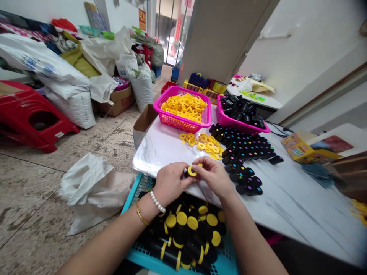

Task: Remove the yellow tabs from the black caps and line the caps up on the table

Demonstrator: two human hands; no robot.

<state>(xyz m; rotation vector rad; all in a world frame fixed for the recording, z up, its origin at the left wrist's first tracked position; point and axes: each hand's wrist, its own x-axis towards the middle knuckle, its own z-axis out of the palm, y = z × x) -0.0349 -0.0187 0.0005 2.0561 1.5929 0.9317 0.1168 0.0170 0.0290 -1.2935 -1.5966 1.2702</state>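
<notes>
My left hand (169, 181), with a pearl bracelet at the wrist, grips a small black cylindrical part; most of it is hidden by the fingers. On its end sits a yellow ring-shaped cap (191, 171). My right hand (215, 176) is closed with thumb and fingertips pinching that cap's edge. Both hands meet over the table's front edge. Below them a blue basket (132, 196) holds many black cylinders with yellow ends (192, 222). Just beyond the hands lie loose yellow rings (208, 146), and to their right stand rows of black parts with coloured dots (248, 147).
A pink basket (183, 123) of yellow rings and another pink basket (241, 126) of black parts stand at the back of the white table (289, 198). A yellow box (298, 147) lies at right. On the floor are a white sack (91, 191) and a red stool (31, 114).
</notes>
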